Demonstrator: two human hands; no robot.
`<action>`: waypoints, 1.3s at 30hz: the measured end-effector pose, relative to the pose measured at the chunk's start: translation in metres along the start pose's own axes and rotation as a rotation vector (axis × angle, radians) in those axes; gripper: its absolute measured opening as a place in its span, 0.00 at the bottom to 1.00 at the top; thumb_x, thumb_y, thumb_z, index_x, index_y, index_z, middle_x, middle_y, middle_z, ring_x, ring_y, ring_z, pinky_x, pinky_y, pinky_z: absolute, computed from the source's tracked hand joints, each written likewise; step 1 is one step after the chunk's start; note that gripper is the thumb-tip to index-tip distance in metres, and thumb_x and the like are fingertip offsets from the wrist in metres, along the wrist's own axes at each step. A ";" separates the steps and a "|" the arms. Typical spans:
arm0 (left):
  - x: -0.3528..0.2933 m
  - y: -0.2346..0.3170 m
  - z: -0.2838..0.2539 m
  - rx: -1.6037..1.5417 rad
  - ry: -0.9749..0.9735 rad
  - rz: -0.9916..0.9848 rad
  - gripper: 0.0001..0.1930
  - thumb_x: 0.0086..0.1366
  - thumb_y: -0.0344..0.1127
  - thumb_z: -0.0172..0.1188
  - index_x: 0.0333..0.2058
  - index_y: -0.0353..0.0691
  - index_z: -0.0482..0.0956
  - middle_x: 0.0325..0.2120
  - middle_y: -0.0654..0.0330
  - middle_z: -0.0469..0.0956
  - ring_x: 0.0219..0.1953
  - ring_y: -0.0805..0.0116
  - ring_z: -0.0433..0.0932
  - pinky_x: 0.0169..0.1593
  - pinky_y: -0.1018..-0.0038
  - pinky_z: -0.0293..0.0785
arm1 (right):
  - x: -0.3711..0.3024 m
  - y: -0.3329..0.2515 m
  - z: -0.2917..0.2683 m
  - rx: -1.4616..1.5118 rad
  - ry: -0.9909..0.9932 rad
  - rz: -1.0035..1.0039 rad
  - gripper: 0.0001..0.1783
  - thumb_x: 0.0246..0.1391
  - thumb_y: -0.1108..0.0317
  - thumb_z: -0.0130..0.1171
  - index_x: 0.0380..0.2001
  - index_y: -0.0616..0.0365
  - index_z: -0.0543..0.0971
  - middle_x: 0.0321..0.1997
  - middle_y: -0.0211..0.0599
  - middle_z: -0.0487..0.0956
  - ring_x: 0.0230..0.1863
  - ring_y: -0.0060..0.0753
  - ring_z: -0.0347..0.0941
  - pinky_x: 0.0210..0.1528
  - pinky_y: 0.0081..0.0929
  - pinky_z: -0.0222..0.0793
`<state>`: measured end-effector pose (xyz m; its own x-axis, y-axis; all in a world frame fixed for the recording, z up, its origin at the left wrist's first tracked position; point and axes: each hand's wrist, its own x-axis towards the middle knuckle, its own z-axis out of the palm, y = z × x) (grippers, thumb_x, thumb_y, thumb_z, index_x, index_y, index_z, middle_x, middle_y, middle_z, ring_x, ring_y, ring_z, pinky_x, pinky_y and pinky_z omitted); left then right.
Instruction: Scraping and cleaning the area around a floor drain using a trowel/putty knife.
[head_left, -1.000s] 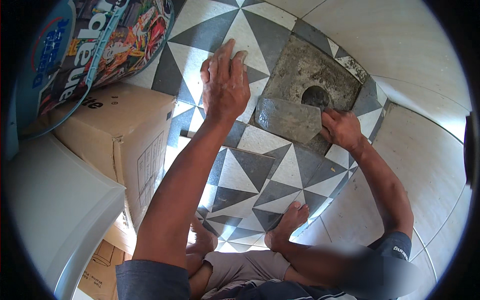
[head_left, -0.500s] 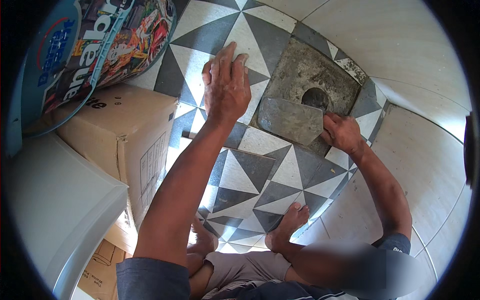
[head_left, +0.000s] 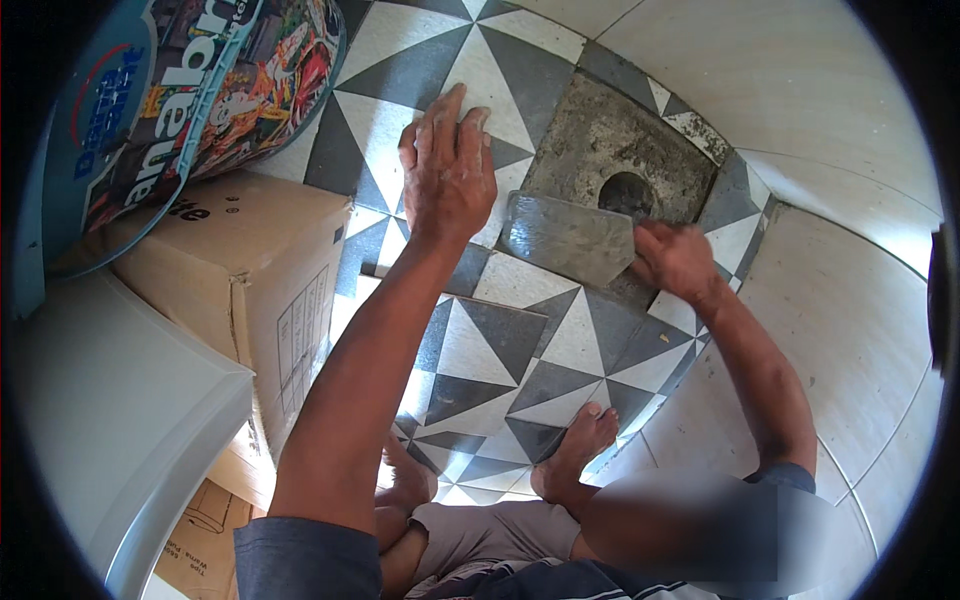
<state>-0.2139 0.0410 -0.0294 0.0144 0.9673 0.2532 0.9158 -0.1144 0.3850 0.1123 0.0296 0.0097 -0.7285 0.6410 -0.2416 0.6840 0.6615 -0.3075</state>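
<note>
With its fingers curled, my right hand (head_left: 680, 262) grips what looks like a trowel at its right end; any handle is hidden in the fist. The trowel's flat grey blade (head_left: 568, 238) has clipped corners and a wet sheen. It lies over the near left part of a square recess (head_left: 590, 130) of rough grey mortar, partly covering it. Just beyond the blade's right end a round drain hole (head_left: 627, 192) opens in the mortar. Left of the recess, my left hand (head_left: 448, 175) rests palm down on the patterned tiles, fingers stretched out and slightly dusty, holding nothing.
Grey and white triangle-patterned tiles (head_left: 485, 340) cover the floor, with a loose-looking tile edge near my feet. Pale tiled walls (head_left: 760, 80) close in at the right and far side. A cardboard box (head_left: 215, 235) bears a large printed bucket (head_left: 240, 110) at left, near a white panel (head_left: 120, 370).
My right hand and the trowel have shifted slightly left, and the blade's angle has changed so it shines more. My left hand stays flat on the tiles.
</note>
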 end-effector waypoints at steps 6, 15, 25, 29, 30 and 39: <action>0.001 -0.001 -0.001 0.013 -0.004 0.008 0.15 0.71 0.35 0.54 0.55 0.41 0.74 0.67 0.56 0.65 0.67 0.55 0.64 0.69 0.53 0.56 | 0.009 0.003 -0.008 -0.005 0.001 -0.053 0.14 0.52 0.58 0.66 0.34 0.52 0.74 0.34 0.35 0.79 0.32 0.47 0.81 0.31 0.45 0.78; 0.002 0.004 -0.003 0.039 0.000 0.017 0.14 0.71 0.35 0.55 0.53 0.39 0.74 0.66 0.55 0.66 0.67 0.54 0.65 0.68 0.53 0.56 | -0.005 0.000 -0.011 -0.024 -0.019 -0.005 0.14 0.53 0.58 0.65 0.37 0.51 0.75 0.34 0.36 0.81 0.31 0.47 0.82 0.31 0.45 0.79; -0.001 0.000 0.006 0.017 0.081 0.039 0.15 0.72 0.36 0.54 0.56 0.42 0.75 0.65 0.56 0.69 0.67 0.54 0.66 0.68 0.54 0.58 | -0.005 -0.036 -0.044 0.045 -0.195 0.217 0.15 0.60 0.53 0.60 0.38 0.53 0.75 0.35 0.41 0.82 0.35 0.53 0.81 0.35 0.52 0.77; -0.001 -0.005 0.005 -0.005 0.099 0.046 0.16 0.73 0.36 0.54 0.57 0.42 0.74 0.65 0.55 0.69 0.67 0.54 0.66 0.68 0.53 0.56 | -0.018 -0.055 -0.078 -0.009 -0.168 0.340 0.18 0.63 0.49 0.58 0.37 0.54 0.75 0.33 0.43 0.82 0.35 0.57 0.81 0.36 0.52 0.76; 0.001 -0.006 0.005 -0.008 0.101 0.060 0.17 0.72 0.39 0.55 0.57 0.42 0.74 0.65 0.55 0.69 0.67 0.54 0.66 0.68 0.53 0.57 | -0.023 -0.058 -0.086 -0.055 -0.177 0.396 0.19 0.63 0.48 0.58 0.36 0.54 0.75 0.33 0.44 0.82 0.35 0.57 0.80 0.36 0.52 0.76; -0.013 -0.005 -0.008 0.010 -0.143 0.322 0.39 0.70 0.62 0.53 0.70 0.43 0.60 0.74 0.50 0.53 0.76 0.51 0.50 0.76 0.49 0.42 | -0.126 -0.098 -0.142 -0.211 -0.090 0.745 0.15 0.63 0.56 0.58 0.45 0.55 0.75 0.39 0.51 0.82 0.37 0.59 0.81 0.38 0.54 0.76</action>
<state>-0.2225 0.0269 -0.0274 0.3590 0.9038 0.2331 0.8589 -0.4176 0.2965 0.1421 -0.0610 0.2012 -0.0681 0.9172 -0.3925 0.9803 0.1347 0.1447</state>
